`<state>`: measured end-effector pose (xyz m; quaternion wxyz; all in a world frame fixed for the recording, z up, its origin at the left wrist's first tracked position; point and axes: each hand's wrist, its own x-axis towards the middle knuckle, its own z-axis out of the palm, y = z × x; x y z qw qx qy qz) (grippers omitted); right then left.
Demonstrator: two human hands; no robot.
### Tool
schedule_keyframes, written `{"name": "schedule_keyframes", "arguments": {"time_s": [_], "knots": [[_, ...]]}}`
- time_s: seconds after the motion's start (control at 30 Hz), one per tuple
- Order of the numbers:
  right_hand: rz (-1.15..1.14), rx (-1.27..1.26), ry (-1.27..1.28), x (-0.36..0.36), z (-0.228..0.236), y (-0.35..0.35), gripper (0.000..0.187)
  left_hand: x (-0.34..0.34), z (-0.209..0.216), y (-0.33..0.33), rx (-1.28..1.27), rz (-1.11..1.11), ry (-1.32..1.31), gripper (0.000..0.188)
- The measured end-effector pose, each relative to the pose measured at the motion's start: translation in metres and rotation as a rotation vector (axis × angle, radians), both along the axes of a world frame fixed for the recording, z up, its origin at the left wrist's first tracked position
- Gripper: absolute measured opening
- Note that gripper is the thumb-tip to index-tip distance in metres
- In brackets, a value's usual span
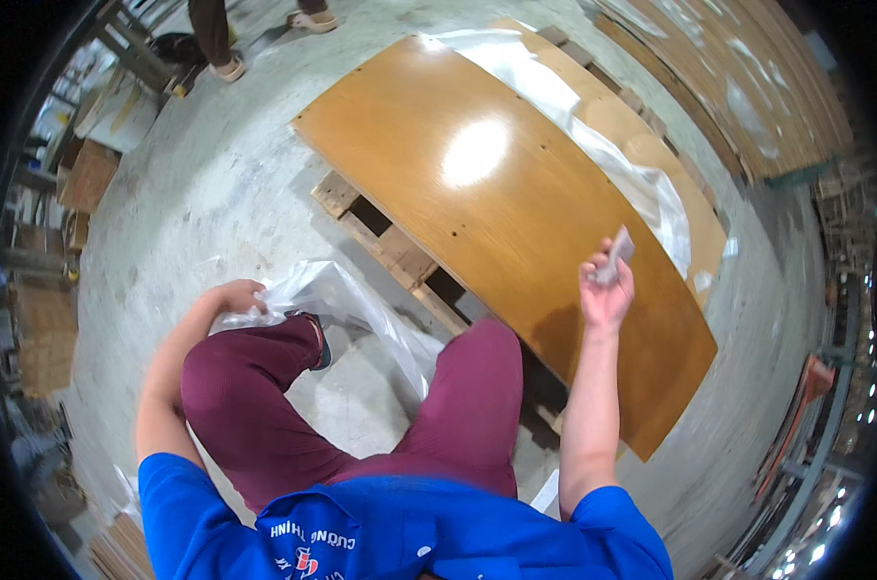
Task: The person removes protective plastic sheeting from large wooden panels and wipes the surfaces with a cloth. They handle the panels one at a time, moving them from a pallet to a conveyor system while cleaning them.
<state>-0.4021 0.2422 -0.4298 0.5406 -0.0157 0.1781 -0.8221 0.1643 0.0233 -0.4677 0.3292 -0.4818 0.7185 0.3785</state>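
Observation:
A large glossy brown wooden panel (516, 213) with a few small dark holes lies across a wooden pallet (400, 253) in front of me. My right hand (607, 292), raised over the panel's right part, is closed on a small pale folded piece (620, 249); whether it is cloth or sandpaper cannot be made out. Down by my left shoe, my left hand (243, 298) grips the edge of a translucent plastic sheet (334, 290). That sheet trails across the floor between my legs toward my right knee.
Behind the panel lie white wrapping sheet (641, 179) and a lighter wooden board (685, 179). A tall stack of boards (747, 87) stands at the far right. Another person's legs (211, 34) show at the far left. Cardboard boxes (90, 176) and racks line the left side.

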Motion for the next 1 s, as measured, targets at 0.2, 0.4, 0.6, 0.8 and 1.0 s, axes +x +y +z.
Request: {"name": "schedule_keyframes", "arguments": {"time_s": [0.2, 0.4, 0.6, 0.8, 1.0], "knots": [[0.376, -0.02, 0.086, 0.053, -0.007, -0.178, 0.04, 0.003, -0.044, 0.016, 0.186, 0.206, 0.136, 0.052], [0.65, 0.101, 0.115, 0.139, -0.049, -0.322, 0.028, 0.072, -0.065, 0.049, 0.193, 0.47, 0.193, 0.05], [0.633, 0.236, 0.621, 0.22, -0.072, -0.417, 0.023, 0.104, -0.089, 0.082, 0.176, 0.335, 0.082, 0.043], [0.641, 0.292, 0.683, 0.236, -0.085, -0.441, 0.027, 0.074, -0.094, -0.024, -0.264, 0.04, 0.255, 0.029], [0.56, 0.345, 0.31, 0.183, -0.079, -0.382, 0.032, -0.051, -0.094, -0.209, -0.331, -0.144, 0.545, 0.037]]}}
